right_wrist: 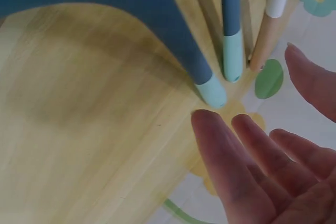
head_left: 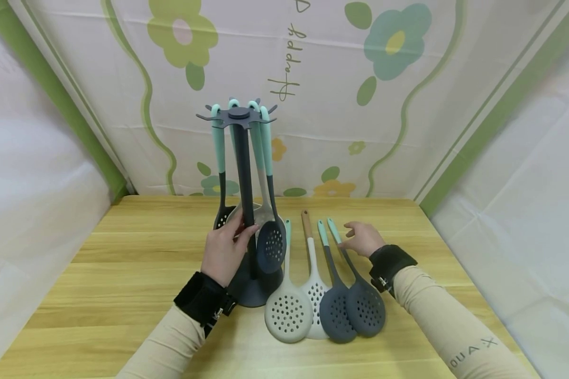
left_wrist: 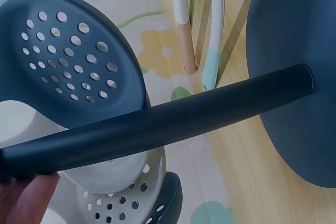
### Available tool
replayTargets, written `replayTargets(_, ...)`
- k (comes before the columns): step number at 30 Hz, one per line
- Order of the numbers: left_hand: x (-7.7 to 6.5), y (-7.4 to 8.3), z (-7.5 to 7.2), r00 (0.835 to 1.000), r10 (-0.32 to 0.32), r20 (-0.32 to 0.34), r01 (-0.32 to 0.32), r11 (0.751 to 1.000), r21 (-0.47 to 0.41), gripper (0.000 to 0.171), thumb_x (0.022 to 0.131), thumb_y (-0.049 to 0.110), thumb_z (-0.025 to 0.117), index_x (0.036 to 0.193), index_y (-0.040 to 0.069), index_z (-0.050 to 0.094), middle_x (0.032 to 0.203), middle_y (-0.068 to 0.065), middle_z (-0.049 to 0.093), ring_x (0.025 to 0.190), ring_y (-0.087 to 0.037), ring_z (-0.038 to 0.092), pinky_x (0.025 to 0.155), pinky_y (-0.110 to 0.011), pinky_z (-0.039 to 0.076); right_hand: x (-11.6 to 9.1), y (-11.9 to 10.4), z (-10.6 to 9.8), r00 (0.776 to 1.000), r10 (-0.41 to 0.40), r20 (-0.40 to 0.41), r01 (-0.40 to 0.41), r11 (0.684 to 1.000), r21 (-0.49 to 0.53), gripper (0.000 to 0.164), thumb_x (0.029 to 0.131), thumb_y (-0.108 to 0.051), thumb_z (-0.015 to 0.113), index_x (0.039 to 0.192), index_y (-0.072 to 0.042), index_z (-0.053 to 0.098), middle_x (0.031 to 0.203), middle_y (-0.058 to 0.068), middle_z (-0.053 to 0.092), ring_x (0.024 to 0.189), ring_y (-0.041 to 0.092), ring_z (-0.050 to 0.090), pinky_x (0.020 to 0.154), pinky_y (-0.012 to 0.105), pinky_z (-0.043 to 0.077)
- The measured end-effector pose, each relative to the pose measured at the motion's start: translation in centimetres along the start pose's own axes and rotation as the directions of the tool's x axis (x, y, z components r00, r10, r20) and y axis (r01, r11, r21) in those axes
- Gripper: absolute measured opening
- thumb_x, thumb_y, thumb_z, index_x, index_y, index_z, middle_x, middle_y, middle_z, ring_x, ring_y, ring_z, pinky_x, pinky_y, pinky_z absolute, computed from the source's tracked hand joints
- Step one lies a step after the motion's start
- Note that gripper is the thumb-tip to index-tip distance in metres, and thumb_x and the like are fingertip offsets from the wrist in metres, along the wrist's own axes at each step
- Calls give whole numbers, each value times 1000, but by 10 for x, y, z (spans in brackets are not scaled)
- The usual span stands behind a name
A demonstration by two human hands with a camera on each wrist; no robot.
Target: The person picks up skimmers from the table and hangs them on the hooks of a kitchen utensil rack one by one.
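My left hand [head_left: 225, 250] grips the dark pole of a utensil stand [head_left: 243, 163], which stands upright on a round base. Several utensils with mint handles hang from its hooks, among them a dark skimmer [head_left: 271, 246] right beside the hand. My right hand [head_left: 365, 238], fingers spread and nothing held, is over the handle end of the rightmost dark skimmer [head_left: 366, 308]. In the right wrist view the fingers [right_wrist: 223, 163] are near that mint handle tip [right_wrist: 211, 92]. Left of it lie another dark skimmer [head_left: 337, 313], a white one with a wooden handle [head_left: 308, 225] and a beige one [head_left: 289, 313].
The lying skimmers are side by side on the wooden table [head_left: 137, 273], heads toward me, some overlapping. A flower-printed cloth [head_left: 313, 131] hangs behind the table, with white sheets [head_left: 33, 173] at the sides. The stand's round base [left_wrist: 294, 135] is close to the beige skimmer.
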State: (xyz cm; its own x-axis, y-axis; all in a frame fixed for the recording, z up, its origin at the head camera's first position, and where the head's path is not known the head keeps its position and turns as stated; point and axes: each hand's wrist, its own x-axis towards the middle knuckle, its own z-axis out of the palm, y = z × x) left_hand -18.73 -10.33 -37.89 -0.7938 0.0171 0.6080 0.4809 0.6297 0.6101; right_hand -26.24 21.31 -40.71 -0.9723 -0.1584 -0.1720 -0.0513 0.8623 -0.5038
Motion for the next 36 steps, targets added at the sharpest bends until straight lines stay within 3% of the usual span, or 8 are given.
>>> replayTargets(6,0,0,0,1000,8,-7,-8,1000,3,14,93,14,69,104,6,63,79,-9,70,66,-19,69,66,-37,61,0,6,2,998,39,55,-39,999,11,69,86,-19,75,141,11,43,124,33,61,83,32,70,62,34,59)
replayTargets(13,0,0,-1,1000,17,-6,-17,1000,-5,17,93,13,69,106,4,64,82,-10,71,67,-20,70,67,-37,62,3,15,8,993,69,92,-71,997,26,66,85,-17,77,137,12,47,115,29,67,79,27,68,63,37,61)
replayTargets(22,0,0,-1,1000,10,-4,-10,1000,3,17,93,14,69,107,5,64,81,-10,71,66,-19,70,67,-37,62,7,25,21,987,102,123,-108,994,36,64,84,-18,79,133,12,51,97,20,70,68,21,66,56,33,59)
replayTargets(36,0,1,-1,1000,6,4,-6,1000,-2,18,94,13,68,109,5,63,82,-10,71,68,-20,70,68,-37,62,13,26,29,981,133,138,-130,991,-32,62,83,-20,79,129,14,54,88,14,68,64,20,63,51,30,57)
